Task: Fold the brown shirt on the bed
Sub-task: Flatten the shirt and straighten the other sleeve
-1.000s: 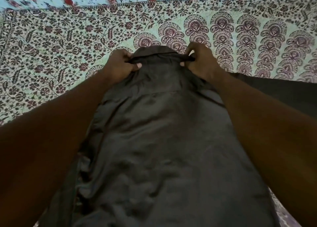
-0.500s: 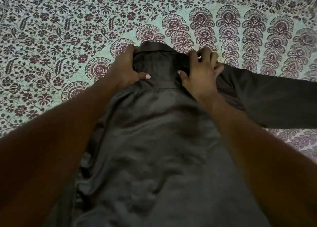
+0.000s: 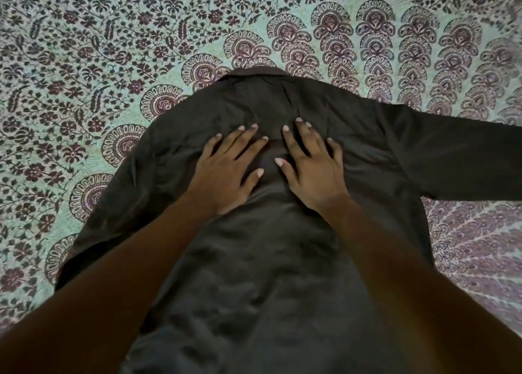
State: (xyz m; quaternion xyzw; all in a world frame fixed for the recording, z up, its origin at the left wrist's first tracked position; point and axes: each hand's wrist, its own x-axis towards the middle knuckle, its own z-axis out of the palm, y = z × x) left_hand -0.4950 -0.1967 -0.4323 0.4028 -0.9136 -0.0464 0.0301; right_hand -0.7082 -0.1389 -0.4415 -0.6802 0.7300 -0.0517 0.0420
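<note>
Bed, patterned floral sheet (image 3: 84,62) | brown shirt (image 3: 268,260) lies flat mid-bed, collar toward far edge, one sleeve out right | left hand (image 3: 226,173), right hand (image 3: 313,170) side by side, fingers spread, pressing below collar.

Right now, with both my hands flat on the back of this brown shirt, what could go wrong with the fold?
1. The right sleeve is stretched out across the bedspread while the left sleeve lies bunched along the side, so the fold may come out lopsided.
2. The lower back of the brown shirt looks wrinkled; folding now could press creases in.
3. The left hand and right hand press only near the middle, so the edges may shift.
</note>
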